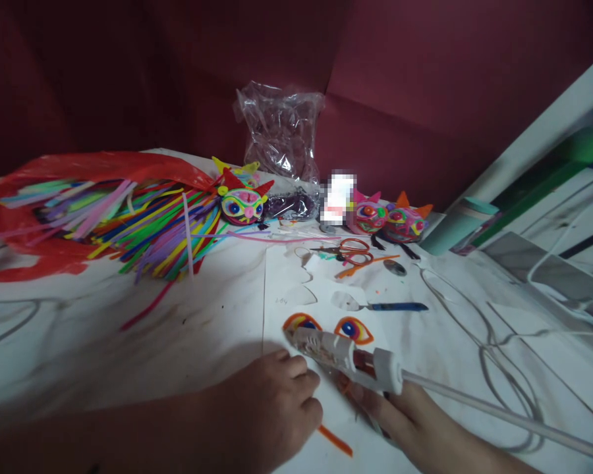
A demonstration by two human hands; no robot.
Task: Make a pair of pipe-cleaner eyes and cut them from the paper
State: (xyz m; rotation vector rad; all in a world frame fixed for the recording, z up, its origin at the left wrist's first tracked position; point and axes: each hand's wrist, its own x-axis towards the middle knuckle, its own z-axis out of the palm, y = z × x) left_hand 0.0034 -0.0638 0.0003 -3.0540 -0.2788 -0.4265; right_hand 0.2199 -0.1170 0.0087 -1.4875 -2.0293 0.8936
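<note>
In my right hand (398, 411) is a white hot glue gun (331, 349), its nozzle pointing left, close to the left paper-like eye shape. A long glue stick (479, 400) sticks out of its rear. Closed fingers of my left hand (279, 401) hold an orange pipe cleaner (336, 440), whose end shows below the hand. Two eye shapes with orange edges lie on white paper just ahead: the right eye (354, 330) is fully visible, while the left eye (296, 320) is partly covered by the gun.
Beyond the eyes lie a blue-handled craft knife (398, 307), orange scissors (353, 251) and paper cutouts. Decorated heads (244, 205) stand at the back, near a clear plastic bag (284, 131). Colourful pipe cleaners (153, 230) fill the left. A cable (489, 362) loops at right beside a green cylinder (457, 224).
</note>
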